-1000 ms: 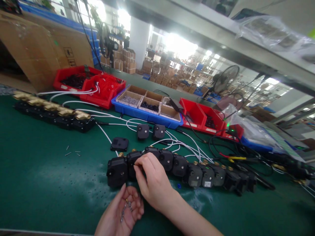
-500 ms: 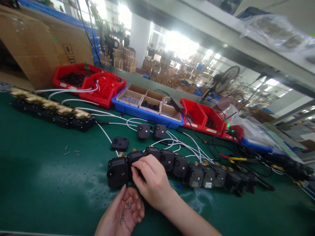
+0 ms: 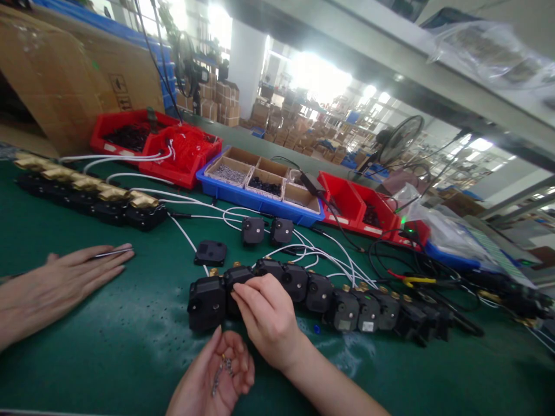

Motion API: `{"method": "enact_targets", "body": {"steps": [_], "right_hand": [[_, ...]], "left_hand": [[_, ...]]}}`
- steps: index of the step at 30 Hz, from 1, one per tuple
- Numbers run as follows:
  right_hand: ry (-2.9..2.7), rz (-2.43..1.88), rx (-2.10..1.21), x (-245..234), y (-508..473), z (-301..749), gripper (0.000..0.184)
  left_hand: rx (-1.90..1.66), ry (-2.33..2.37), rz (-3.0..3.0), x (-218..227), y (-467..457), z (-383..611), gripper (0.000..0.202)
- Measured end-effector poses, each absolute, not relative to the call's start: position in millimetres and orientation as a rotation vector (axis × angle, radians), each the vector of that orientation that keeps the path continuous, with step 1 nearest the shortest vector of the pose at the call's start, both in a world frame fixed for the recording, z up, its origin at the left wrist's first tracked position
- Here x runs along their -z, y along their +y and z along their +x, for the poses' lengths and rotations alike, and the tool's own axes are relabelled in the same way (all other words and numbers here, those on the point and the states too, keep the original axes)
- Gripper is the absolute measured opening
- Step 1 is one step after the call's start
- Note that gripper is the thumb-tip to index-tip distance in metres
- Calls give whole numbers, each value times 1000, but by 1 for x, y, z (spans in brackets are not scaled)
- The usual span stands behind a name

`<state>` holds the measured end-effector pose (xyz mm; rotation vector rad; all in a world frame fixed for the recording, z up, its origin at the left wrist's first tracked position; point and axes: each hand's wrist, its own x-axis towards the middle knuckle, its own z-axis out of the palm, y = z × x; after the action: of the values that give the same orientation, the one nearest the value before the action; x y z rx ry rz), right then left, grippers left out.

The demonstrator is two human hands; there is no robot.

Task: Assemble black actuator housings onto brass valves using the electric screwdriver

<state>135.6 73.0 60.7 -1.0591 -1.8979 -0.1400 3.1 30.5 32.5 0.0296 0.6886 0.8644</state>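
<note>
My left hand [image 3: 203, 384] is cupped palm up at the bottom edge, holding several small metal screws [image 3: 219, 368]. Just above it, my right hand [image 3: 266, 320] pinches its fingertips against the second unit in a row of black valve modules [image 3: 347, 309] on the green mat. What the fingertips hold is too small to see. The leftmost module [image 3: 207, 301] stands next to my right thumb. Brass fittings show behind the row.
Another person's hand [image 3: 65, 280] lies flat at the left with a thin metal pin at its fingers. Behind are a second row of brass-topped units [image 3: 87, 199], white cables [image 3: 303, 251], loose black parts [image 3: 210, 253], a blue tray [image 3: 255, 202] and red bins [image 3: 130, 136].
Another person's hand has come in from the left over the spot where loose pins lay. My right hand has shifted slightly on the module. My left hand is still.
</note>
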Motion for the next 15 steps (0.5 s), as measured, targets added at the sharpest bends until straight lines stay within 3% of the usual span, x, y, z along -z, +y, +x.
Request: {"method": "enact_targets", "body": {"steps": [10,15], "right_hand": [[-1727,-1250,-281,-73,79,135,12],[-1734,-1216,-309,-87,68,137,7]], "left_hand": [[-857,722,7,-35,30,5,34],[-889,781,-14,-30,29,0,24]]}}
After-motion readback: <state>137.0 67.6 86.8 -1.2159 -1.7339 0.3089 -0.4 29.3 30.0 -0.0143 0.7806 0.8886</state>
